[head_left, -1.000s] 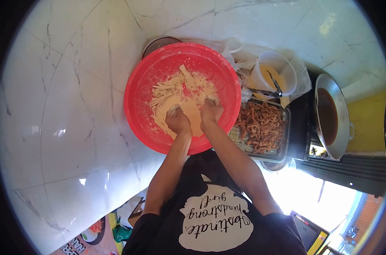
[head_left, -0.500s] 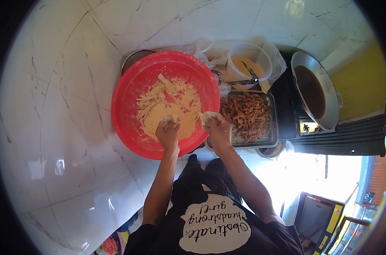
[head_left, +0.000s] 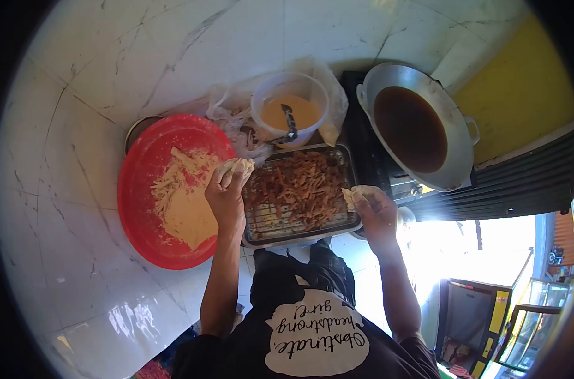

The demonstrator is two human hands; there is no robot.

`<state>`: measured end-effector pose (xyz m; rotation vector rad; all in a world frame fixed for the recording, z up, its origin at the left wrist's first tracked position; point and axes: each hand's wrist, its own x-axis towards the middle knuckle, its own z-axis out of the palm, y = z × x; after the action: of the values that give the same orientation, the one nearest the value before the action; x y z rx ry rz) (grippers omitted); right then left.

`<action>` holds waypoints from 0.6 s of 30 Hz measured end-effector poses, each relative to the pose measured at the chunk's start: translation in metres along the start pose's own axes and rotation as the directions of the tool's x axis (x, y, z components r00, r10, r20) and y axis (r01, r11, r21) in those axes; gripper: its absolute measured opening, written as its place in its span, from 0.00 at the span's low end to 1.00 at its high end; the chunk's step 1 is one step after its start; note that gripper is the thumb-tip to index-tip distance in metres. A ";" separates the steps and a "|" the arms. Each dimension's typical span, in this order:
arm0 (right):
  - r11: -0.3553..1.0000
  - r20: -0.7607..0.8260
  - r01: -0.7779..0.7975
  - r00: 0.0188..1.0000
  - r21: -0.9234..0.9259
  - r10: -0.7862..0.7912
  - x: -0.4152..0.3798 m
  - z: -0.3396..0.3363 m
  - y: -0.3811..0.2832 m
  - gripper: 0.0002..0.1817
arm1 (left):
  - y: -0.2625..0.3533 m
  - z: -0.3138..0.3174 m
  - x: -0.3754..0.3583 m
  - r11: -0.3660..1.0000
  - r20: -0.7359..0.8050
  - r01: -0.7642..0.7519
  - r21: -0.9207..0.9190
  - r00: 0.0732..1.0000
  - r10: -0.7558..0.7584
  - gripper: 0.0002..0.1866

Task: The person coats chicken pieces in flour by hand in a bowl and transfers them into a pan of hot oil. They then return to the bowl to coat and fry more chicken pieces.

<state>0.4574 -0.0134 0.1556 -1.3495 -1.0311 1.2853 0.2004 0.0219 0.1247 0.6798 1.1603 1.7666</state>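
Observation:
My left hand (head_left: 227,189) is over the right rim of the red basin (head_left: 132,202), its floury fingers closed on a flour-coated piece (head_left: 245,165). My right hand (head_left: 376,211) is at the right end of the metal tray (head_left: 281,237), closed on another flour-coated piece (head_left: 348,199). What lies under the coating is hidden. Inside the basin is pale yellow flour (head_left: 189,211) with several coated strips (head_left: 164,192) at its left and top. Brown fried strips (head_left: 306,186) are heaped on the rack in the tray.
Behind the tray stands a clear plastic tub (head_left: 320,117) of yellowish liquid, with black-handled tongs (head_left: 289,120) across it. Plastic bags (head_left: 227,110) lie beside it. A large wok (head_left: 448,114) of dark brown oil (head_left: 410,129) sits on a black stove (head_left: 363,132) at the right.
Both hands have lifted out of the basin and moved right, spreading apart, each with a floured piece. The view has turned right, so the wok now shows more fully.

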 end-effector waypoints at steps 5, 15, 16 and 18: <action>0.976 0.018 0.150 0.989 -0.158 -0.149 0.039 -0.104 -0.049 0.09 | -0.029 0.069 -0.027 1.000 0.040 0.007 0.025 0.999 -0.008 0.12; 0.636 0.070 0.336 0.912 -0.694 -0.405 0.220 -0.234 -0.064 0.07 | -0.069 0.141 -0.065 0.989 0.062 0.061 0.136 0.996 -0.070 0.13; 0.628 0.115 0.356 0.913 -0.692 -0.392 0.236 -0.240 -0.055 0.08 | -0.069 0.144 -0.067 0.985 0.063 0.059 0.161 0.996 -0.069 0.13; 0.617 0.168 0.384 0.910 -0.687 -0.379 0.264 -0.249 -0.038 0.08 | -0.076 0.145 -0.069 0.986 0.061 0.027 0.165 0.997 -0.038 0.13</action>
<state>0.7291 0.2300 0.1401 -1.5459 -1.8324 0.5524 0.3772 0.0340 0.1168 0.8043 1.2752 1.6226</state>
